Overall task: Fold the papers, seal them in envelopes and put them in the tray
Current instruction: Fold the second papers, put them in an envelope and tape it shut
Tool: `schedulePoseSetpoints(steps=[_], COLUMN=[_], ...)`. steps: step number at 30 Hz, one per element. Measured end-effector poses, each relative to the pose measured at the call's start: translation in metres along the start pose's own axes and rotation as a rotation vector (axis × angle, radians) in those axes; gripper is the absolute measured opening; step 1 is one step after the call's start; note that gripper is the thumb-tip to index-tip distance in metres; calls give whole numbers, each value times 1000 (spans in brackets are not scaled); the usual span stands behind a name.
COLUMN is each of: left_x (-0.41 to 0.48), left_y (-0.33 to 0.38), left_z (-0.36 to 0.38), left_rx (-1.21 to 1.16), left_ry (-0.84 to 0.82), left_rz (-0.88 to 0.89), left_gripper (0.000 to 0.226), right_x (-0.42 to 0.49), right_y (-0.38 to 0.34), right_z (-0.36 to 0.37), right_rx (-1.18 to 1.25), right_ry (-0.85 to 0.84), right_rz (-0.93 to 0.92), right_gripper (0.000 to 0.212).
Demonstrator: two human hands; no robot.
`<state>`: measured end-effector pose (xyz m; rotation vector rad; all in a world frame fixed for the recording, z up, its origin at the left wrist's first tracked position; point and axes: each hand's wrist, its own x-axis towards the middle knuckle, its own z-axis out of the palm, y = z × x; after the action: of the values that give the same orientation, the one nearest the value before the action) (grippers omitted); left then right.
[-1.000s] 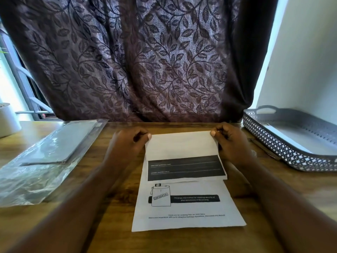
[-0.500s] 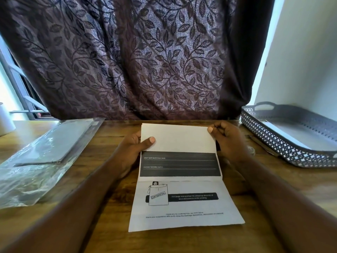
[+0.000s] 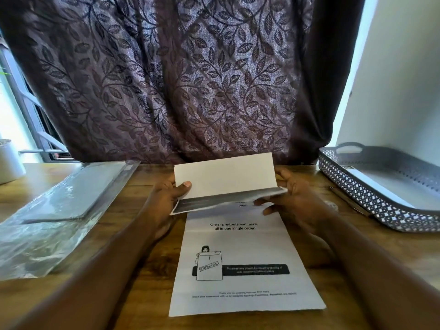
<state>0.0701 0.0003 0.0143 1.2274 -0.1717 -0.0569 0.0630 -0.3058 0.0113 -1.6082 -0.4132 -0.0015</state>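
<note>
Nearest to you, a white printed paper lies flat on the wooden worktop, its near edge squared toward you. It carries a small drawing of a figure holding a sheet stamped "confidential", a black bar of text beside it, fine print near the bottom edge and a bold headline higher up; a faint crease crosses it below that headline. Your two forearms reach in from either side. Farther on, the far part of the paper is lifted off the worktop and doubled over, its blank white back facing you and a dark printed band showing along its lower edge. Your left hand pinches the left side of that raised flap, thumb pressed on the white face with the fingers closed behind it. Your right hand supports the right end, its fingers loosely spread and slipped under the flap's edge. To fold well, bring the flap's corners level with the side edges of the flat part, hold them there, then press the crease from the middle outward; the flap looks slightly skewed, so square it first. To your left lies a clear plastic packet with grey sheets inside, perhaps envelopes, though that is unclear. To your right, beyond your hand, sits a grey lattice-sided tray with a white item already in it. A dark leaf-patterned curtain hangs behind the worktop.
</note>
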Motion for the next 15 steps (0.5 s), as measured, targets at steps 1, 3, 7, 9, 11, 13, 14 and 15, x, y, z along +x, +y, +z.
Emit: schedulePoseSetpoints(steps=[1,3,7,9,11,13,14,15], left_x=[-1,-1,0,0,0,-1,0,0], left_y=[-1,-3,-4,-4,-6,-8,-9,-9], left_z=[0,3,5,4,3,3,3,3], left_rx=[-16,-63,-74,-96,-47,33,69,100], left_ry=[-12,-18,-49,-89,-108,-103,-107,-118], left_rz=[4,6,-8,-38,-12,35,53,62], left_gripper=[22,24,43,63,59,45,44,44], right_x=[0,0,0,-1,-3,-3,-2,-2], right_y=[-1,-2,-2,-2,-1,-1,-2,-2], right_z=[1,0,0,2,3,4,3,3], right_rx=[12,23,12,0,-7,-1,-1,1], right_ry=[14,50,132,151,155,156,159,163], right_rz=[-3,-4,27,38,40,46,47,50], right_gripper=[71,62,43,40,35,29,27,25])
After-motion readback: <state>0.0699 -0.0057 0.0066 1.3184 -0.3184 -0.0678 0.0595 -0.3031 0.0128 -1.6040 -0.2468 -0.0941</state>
